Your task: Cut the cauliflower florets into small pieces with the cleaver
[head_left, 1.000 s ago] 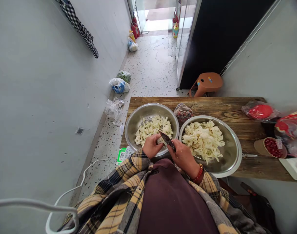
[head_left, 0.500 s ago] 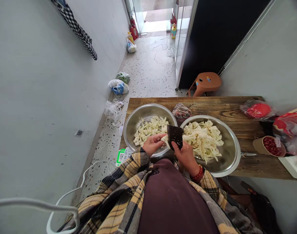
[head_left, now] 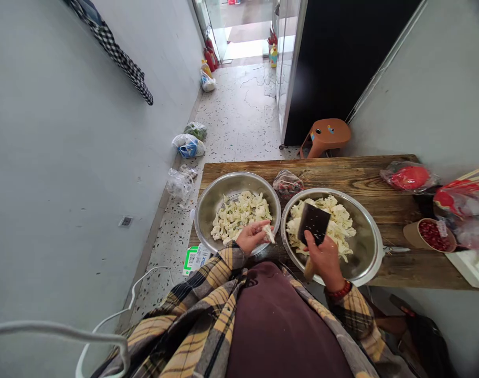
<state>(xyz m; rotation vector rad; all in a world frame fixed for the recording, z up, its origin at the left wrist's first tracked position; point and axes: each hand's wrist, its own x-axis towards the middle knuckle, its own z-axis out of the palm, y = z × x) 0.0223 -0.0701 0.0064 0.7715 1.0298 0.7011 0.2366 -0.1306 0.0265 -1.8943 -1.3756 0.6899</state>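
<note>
My left hand [head_left: 252, 237] holds a small cauliflower floret [head_left: 269, 233] at the near right rim of the left metal bowl [head_left: 208, 202]. Cut cauliflower pieces [head_left: 239, 214] lie in that bowl. My right hand [head_left: 323, 258] is closed around a cleaver [head_left: 315, 222], its dark, broad blade raised over the right metal bowl [head_left: 367, 247] and speckled with white bits. More cauliflower [head_left: 341, 223] fills much of the right bowl, partly hidden by the blade and hand.
On the wooden table [head_left: 353, 173] lie a bunched plastic bag [head_left: 288, 184], scissors [head_left: 396, 249], a paper cup of red pieces [head_left: 434, 235] and a wrapped red item [head_left: 410, 177]. An orange stool [head_left: 330, 133] stands beyond the table.
My right hand and the cleaver have moved right, away from my left hand and over the right bowl. My left hand has shifted slightly right, with a small floret showing in its fingers.
</note>
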